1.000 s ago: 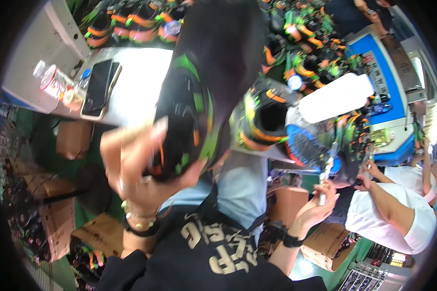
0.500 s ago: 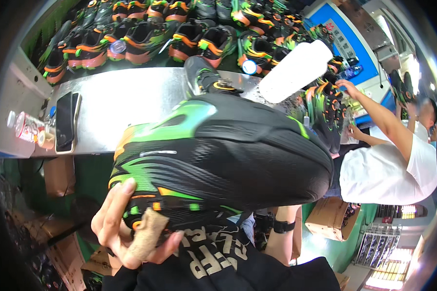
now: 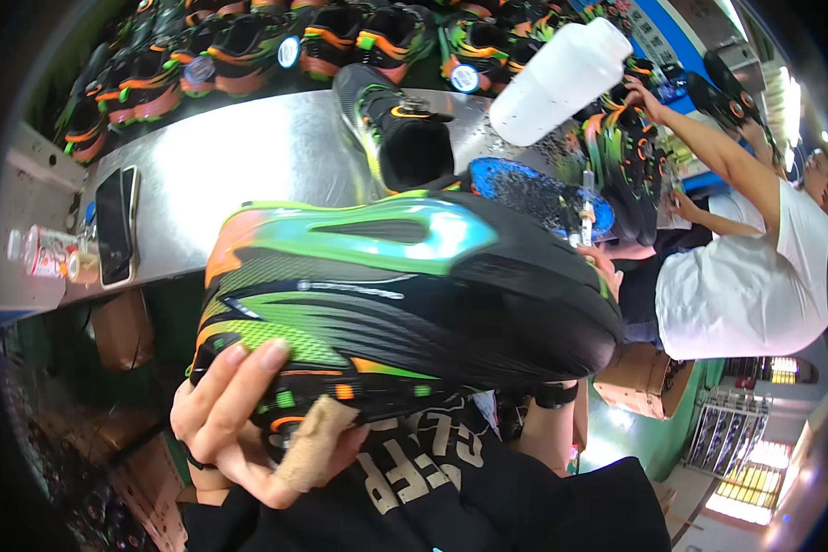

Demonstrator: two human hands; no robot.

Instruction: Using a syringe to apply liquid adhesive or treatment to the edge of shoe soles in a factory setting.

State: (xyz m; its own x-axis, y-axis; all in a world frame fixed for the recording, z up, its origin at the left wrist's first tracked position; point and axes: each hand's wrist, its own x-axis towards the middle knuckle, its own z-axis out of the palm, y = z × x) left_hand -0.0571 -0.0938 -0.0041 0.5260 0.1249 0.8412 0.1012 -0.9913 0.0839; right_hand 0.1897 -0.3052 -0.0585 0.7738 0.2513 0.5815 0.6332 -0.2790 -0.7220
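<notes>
A black sneaker (image 3: 414, 304) with green and orange accents is held on its side in front of me, its toe to the right. My left hand (image 3: 239, 414) grips it at the heel and collar; tan tape wraps one digit. My right hand (image 3: 603, 269) is mostly hidden behind the toe, with only some fingers showing. They seem closed on a slim, syringe-like applicator (image 3: 587, 202) pointing up. Beyond the held sneaker, a second sneaker (image 3: 400, 133) stands on the metal table (image 3: 221, 147). Beside it lies a blue-and-black speckled insole (image 3: 524, 191).
A white plastic bottle (image 3: 561, 83) stands right of the second sneaker. Rows of similar sneakers (image 3: 230, 60) line the back. At the left are a phone (image 3: 117, 225), a drink bottle (image 3: 41, 250) and a tape roll (image 3: 83, 267). A co-worker in white (image 3: 745, 276) reaches toward shoes on the right.
The held sneaker has tilted, showing more of its midsole side. My right fingers, the applicator and the insole have come into clearer sight. The view has shifted, so the table sits higher.
</notes>
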